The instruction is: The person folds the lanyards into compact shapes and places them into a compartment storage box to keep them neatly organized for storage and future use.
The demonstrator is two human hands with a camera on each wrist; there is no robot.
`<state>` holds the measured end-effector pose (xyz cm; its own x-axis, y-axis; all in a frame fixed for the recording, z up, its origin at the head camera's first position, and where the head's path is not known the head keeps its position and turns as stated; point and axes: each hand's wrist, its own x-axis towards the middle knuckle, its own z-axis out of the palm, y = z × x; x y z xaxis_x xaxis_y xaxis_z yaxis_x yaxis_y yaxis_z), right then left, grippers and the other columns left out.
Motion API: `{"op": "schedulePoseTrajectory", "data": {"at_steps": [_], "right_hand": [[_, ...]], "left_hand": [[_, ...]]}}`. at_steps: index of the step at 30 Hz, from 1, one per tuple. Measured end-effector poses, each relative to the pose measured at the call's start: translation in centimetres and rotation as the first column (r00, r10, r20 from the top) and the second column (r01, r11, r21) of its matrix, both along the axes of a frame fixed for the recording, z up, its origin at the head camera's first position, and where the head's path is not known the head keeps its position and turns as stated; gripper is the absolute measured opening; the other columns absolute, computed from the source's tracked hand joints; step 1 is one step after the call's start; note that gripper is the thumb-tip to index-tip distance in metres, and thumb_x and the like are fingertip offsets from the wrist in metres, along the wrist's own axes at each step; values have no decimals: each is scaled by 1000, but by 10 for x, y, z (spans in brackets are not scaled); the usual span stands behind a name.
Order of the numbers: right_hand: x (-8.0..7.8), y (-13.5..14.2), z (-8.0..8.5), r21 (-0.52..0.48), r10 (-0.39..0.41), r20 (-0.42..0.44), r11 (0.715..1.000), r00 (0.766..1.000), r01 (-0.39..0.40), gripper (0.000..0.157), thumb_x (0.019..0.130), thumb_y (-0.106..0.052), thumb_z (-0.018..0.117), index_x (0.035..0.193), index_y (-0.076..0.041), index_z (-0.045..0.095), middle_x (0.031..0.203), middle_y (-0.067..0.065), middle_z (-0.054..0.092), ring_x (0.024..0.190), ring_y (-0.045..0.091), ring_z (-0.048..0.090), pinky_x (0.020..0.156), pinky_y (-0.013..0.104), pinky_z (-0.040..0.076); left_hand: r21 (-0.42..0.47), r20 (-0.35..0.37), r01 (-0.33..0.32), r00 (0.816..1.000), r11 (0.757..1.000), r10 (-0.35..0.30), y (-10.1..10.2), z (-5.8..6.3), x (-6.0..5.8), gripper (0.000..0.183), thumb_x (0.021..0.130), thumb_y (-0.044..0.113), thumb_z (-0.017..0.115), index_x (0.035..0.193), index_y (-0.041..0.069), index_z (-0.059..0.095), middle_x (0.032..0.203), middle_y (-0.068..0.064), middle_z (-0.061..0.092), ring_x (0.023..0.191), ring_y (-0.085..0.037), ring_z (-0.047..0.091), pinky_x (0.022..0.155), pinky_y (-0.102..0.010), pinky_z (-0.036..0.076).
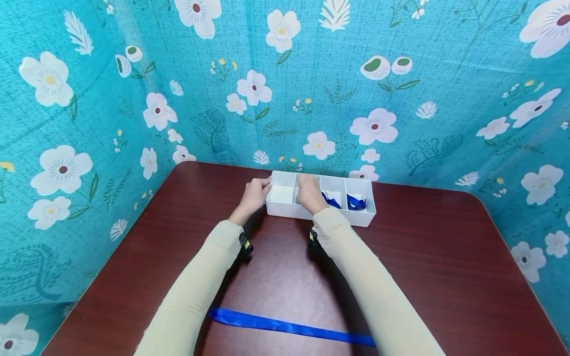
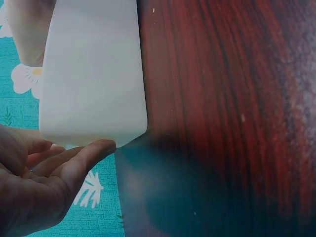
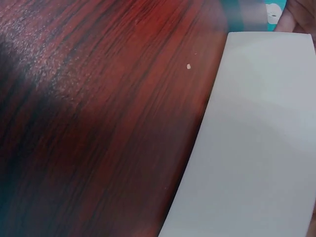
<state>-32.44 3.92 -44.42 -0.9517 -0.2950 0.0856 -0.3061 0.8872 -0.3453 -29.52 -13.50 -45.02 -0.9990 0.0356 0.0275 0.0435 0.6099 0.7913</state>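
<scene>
A long white box (image 1: 289,211) with several compartments in a row stands near the table's back edge. My left hand (image 1: 255,197) is at its left end; in the left wrist view that hand's fingers (image 2: 91,155) lie against the end wall, fairly straight. Into the second compartment from the left reaches my right hand (image 1: 310,193), its fingertips hidden behind the hand and the box's front wall. Pieces of blue ribbon (image 1: 331,200) lie in the third compartment, and a looped blue ribbon (image 1: 356,202) lies in the rightmost one. The leftmost compartment shows its white floor.
A long blue ribbon strip (image 1: 285,326) lies across the front of the dark red wooden table (image 1: 423,257), passing under the right forearm. Behind and to the sides hangs a turquoise flowered cloth (image 1: 285,89). Each wrist wears a small black camera (image 1: 244,245).
</scene>
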Motion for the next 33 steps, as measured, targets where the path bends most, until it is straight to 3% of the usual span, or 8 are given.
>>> {"op": "schedulePoseTrajectory", "data": {"at_steps": [8,17,22,25,30,33], "right_hand": [[1,0,2,30,-11,22,999,1000,10,20,79,10,71,97,4,62,96,20,66,86,27,61,70,37,52],[-4,3,7,81,11,31,997,999,-13,17,78,8,73,84,-1,60,83,15,64,74,22,54,62,34,49],[-3,6,19,48,40,79,998,996,-44,28,74,5,82,92,3,61,87,17,64,75,22,53,64,35,51],[-4,11,27,33,53,62,998,997,-55,33,73,3,85,93,5,60,86,17,63,77,24,56,68,37,54],[-4,17,36,2,24,64,1000,998,-25,30,78,2,83,82,1,53,73,6,46,71,22,47,66,35,47],[-4,20,40,-19,2,89,1000,996,0,22,82,2,80,89,5,59,81,10,53,79,24,55,72,35,50]], "left_hand": [[-17,-22,6,1000,1000,-6,1,-2,-1,41,105,11,53,143,-2,47,145,-17,49,126,-26,55,95,-40,51],[-15,-24,5,1000,1000,-5,2,-1,-2,41,105,11,52,144,-2,46,146,-16,48,127,-26,54,96,-40,51],[-14,-23,2,1000,1000,-2,3,-1,-2,41,105,11,52,143,-2,47,145,-16,49,128,-26,53,98,-40,49],[-15,-23,-1,1000,1000,0,3,1,-1,41,105,11,52,143,-2,47,146,-16,49,129,-26,53,98,-40,49],[-16,-11,-6,1000,1000,5,2,1,1,41,105,12,51,144,0,46,147,-16,47,129,-26,52,98,-40,49],[-5,-2,-8,1000,1000,8,1,0,2,41,105,12,51,144,0,46,147,-15,47,130,-26,52,98,-40,49]]}}
